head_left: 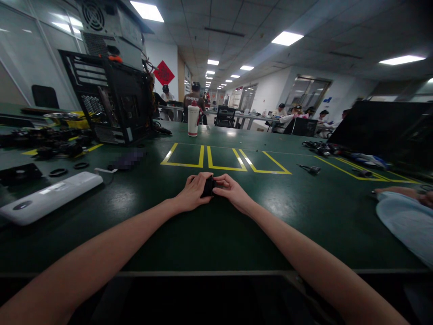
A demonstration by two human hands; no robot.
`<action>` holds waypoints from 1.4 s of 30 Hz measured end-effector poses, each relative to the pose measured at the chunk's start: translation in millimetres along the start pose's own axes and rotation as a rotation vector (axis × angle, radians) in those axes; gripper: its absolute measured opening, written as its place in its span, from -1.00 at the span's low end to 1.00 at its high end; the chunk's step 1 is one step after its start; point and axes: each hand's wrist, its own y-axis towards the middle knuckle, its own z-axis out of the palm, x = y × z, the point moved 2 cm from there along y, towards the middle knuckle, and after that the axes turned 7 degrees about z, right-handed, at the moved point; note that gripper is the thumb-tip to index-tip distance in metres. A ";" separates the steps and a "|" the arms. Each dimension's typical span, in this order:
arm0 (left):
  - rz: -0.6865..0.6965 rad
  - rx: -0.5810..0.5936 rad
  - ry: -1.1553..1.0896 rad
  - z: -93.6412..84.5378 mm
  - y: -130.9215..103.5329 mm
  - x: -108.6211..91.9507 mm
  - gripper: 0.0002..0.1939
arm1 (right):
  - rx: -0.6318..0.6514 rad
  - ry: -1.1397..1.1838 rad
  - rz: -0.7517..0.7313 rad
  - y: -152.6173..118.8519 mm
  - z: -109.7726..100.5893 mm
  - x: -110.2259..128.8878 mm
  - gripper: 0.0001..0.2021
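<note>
A small black block-shaped object (pixel 208 188) is between my two hands, low over the green table (pixel 233 230). Its exact kind does not show. Wrapped over its left side, my left hand (pixel 194 192) has the fingers on top and the thumb at the near side. From the right, my right hand (pixel 232 191) pinches the object's edge between thumb and fingertips. Just beyond both hands lie the yellow tape outlines (pixel 225 169) on the tabletop. Much of the object is covered by my fingers.
At left stand a black computer case (pixel 115 99) and a white power strip (pixel 54 196). A white cup (pixel 193 119) is behind the outlines. Rightward lie a short black cable (pixel 309 169) and a dark monitor (pixel 385 135). Another person's light blue sleeve (pixel 406 221) rests at the right edge.
</note>
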 end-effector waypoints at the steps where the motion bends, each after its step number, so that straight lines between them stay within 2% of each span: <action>1: -0.003 -0.001 0.000 -0.1 0.2 -0.3 -0.37 | -0.017 0.002 0.003 0.0 -0.2 -0.1 -0.71; 4: -0.006 -0.001 0.004 0.0 0.4 -1.0 -0.38 | -0.053 0.007 0.009 2.3 -0.5 -2.3 -0.75; 8: -0.006 -0.003 -0.001 -0.2 0.2 -1.0 -0.38 | -0.063 0.000 0.027 5.8 -1.1 -5.8 -0.70; 17: -0.002 0.001 -0.006 -0.5 0.1 -0.5 -0.37 | 0.017 0.033 -0.016 1.6 0.4 -1.7 -0.65; 21: -0.006 -0.017 -0.013 1.4 0.3 0.4 -0.36 | -0.054 0.011 -0.003 4.9 0.7 -6.0 -0.72; 26: -0.009 -0.016 -0.013 1.0 0.3 0.1 -0.36 | -0.097 -0.019 0.037 8.8 1.5 -8.0 -0.69; 34: -0.006 0.011 -0.013 -1.7 -0.3 -0.1 -0.38 | 0.027 0.050 -0.027 4.3 0.2 -6.5 -0.62; 39: -0.012 -0.004 -0.004 -0.4 -0.2 0.1 -0.37 | -0.050 0.014 -0.002 4.4 0.2 -6.2 -0.76; 42: -0.010 -0.010 -0.005 -0.3 -0.2 -0.3 -0.37 | -0.077 0.020 0.026 6.6 0.5 -6.7 -0.75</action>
